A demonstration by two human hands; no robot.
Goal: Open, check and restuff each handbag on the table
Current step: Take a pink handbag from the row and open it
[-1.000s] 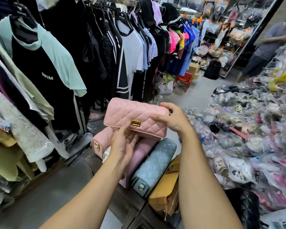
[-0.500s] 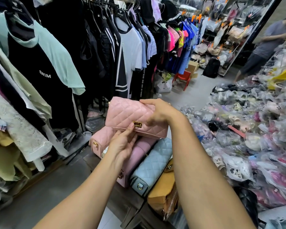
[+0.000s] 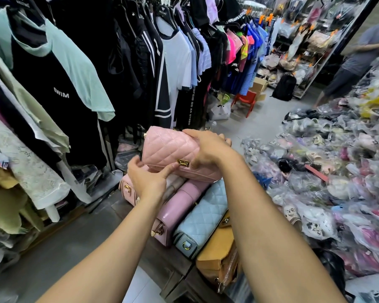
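The right hand (image 3: 208,147) is gripping the pink quilted handbag (image 3: 169,149) at its right end, fingers curling over the far edge. It is holding the bag just above the row of other bags. The left hand (image 3: 149,178) is reaching from the near left with fingers loosely spread, one fingertip lying just left of the gold clasp (image 3: 183,163), possibly touching the flap. Below, a mauve bag (image 3: 179,206) and a light blue quilted bag (image 3: 204,217) are lying side by side on the table (image 3: 162,265).
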